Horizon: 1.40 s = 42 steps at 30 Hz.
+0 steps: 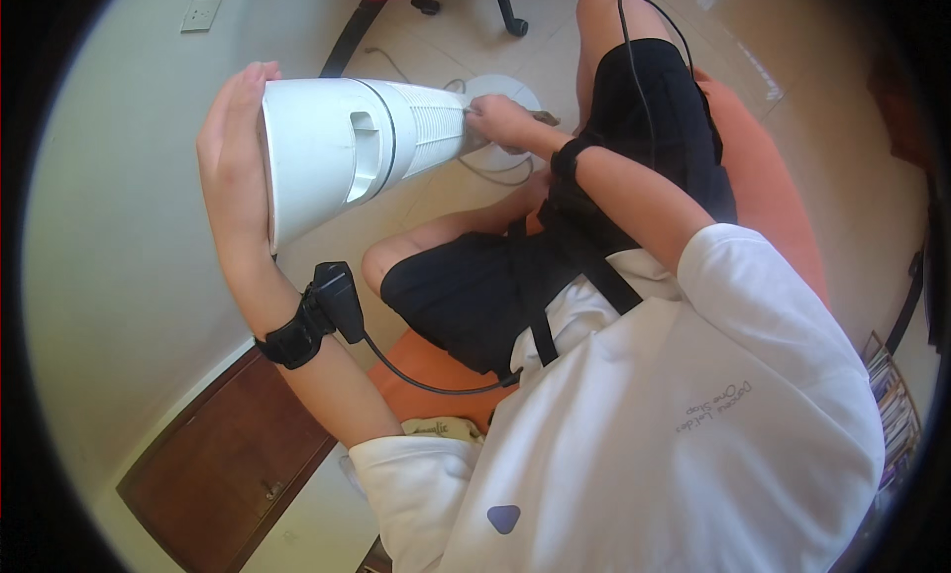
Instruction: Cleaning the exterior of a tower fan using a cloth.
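A white tower fan (316, 149) lies tilted before me, its wide top end towards the left and its narrower grille (431, 120) running away to the right. My left hand (236, 131) is wrapped over the top end, palm against it and fingertips at its far edge. Against the side of the grille, my right hand (501, 120) is closed with its fingertips touching the slats. A brownish cloth (547, 117) shows behind and below that hand, mostly hidden by it. The fan's round white base (520, 89) is down by the floor.
A grey cord (498, 181) curls on the tiled floor around the base. A red chair with black castors (516, 27) stands beyond. The wall with a socket plate (200, 14) is close on the left. Below me is an orange seat (765, 179); a black cable (416, 383) runs from my left wrist strap.
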{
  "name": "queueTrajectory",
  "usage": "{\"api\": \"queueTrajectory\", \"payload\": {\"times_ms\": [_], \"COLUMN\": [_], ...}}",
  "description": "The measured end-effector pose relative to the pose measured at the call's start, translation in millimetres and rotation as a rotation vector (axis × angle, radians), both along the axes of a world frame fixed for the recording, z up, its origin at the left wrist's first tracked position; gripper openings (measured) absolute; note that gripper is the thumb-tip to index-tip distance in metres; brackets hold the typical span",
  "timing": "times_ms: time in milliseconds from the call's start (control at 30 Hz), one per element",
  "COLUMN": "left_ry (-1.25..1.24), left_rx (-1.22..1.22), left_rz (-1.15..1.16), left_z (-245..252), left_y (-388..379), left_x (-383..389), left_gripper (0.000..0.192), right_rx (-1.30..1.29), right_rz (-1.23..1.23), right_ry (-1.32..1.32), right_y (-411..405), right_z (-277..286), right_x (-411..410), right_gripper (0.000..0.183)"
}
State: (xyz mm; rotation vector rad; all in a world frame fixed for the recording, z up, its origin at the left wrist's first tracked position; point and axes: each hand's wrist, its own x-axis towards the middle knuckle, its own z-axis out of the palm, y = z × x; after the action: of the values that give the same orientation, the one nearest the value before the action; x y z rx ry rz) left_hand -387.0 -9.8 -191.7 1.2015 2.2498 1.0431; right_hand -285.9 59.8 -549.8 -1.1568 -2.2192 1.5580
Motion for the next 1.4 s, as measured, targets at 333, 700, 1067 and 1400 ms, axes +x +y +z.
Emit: {"api": "queueTrajectory", "payload": {"times_ms": [333,700,1067,1400], "left_ry": [-0.005,0.024,0.42,0.659], "left_rx": [-0.012,-0.012,-0.031,-0.074], "left_rz": [-0.005,0.065,0.199,-0.001], "left_z": [-2,-12,-5,6], "left_y": [-3,-22,-34,-41], "left_x": [-1,-21,76,63], "left_gripper": [0.049,0.044,0.044,0.054], "right_rx": [-0.067,-0.295,-0.057,-0.047], "right_rz": [0.048,0.28,0.632,0.641], "right_ry": [-0.036,-0.114,-0.011,0.088], "right_y": [-1,25,93,81], "right_z": [4,32,34,57], "right_x": [1,6,-24,-28], "right_gripper": [0.033,0.035,0.036,0.037]}}
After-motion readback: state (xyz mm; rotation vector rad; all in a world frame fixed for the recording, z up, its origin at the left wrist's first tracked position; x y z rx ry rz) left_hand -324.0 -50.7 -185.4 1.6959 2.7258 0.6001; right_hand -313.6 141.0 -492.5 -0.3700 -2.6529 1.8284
